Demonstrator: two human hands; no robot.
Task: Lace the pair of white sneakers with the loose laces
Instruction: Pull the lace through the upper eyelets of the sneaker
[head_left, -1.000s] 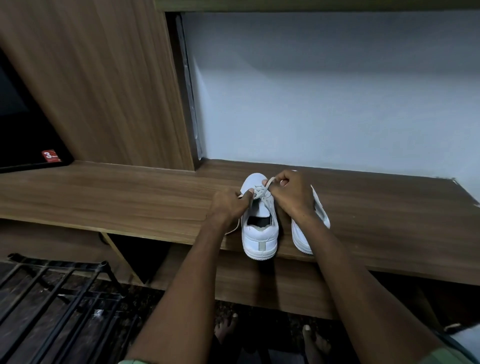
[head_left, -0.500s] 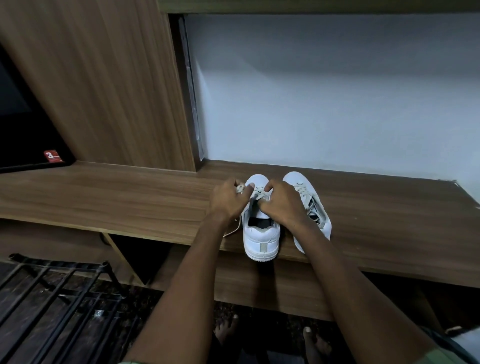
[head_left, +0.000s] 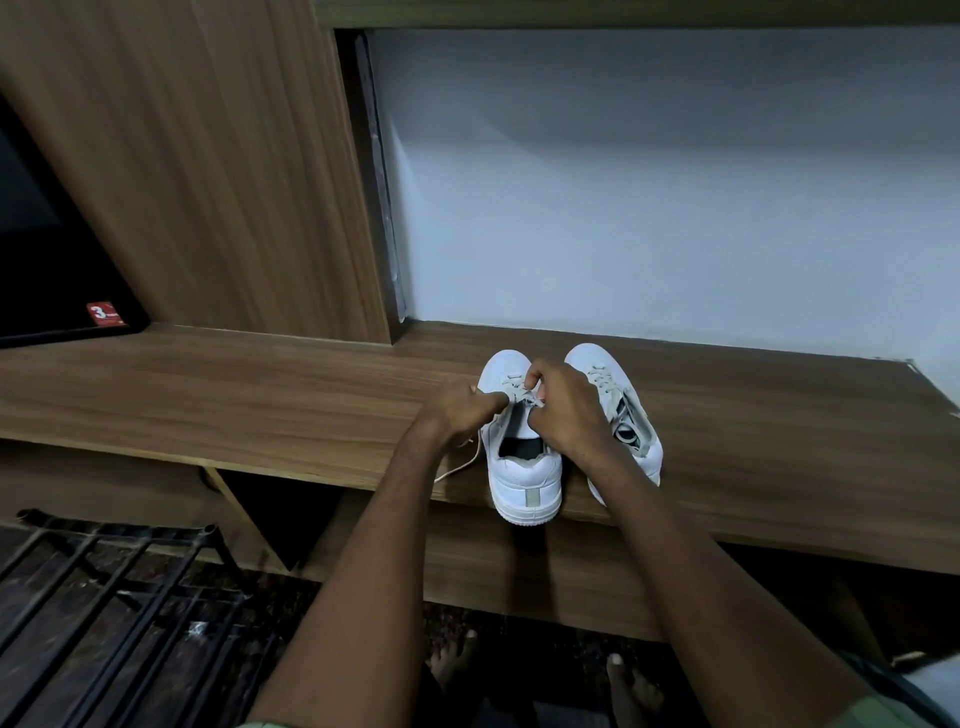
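The left sneaker (head_left: 524, 467) stands on the wooden table (head_left: 260, 410), heel overhanging the near edge, toe toward 12 o'clock. Both hands work at its eyelets: the left hand (head_left: 457, 410) pinches the lace (head_left: 457, 467) at the shoe's 9 o'clock side, a loose end trailing down past the table edge; the right hand (head_left: 566, 410) has its fingers (head_left: 535, 371) curled on the lace over the tongue. The right sneaker (head_left: 618, 405), already laced, sits just beside at 3 o'clock. A black metal rack (head_left: 104, 597) stands at 8 o'clock.
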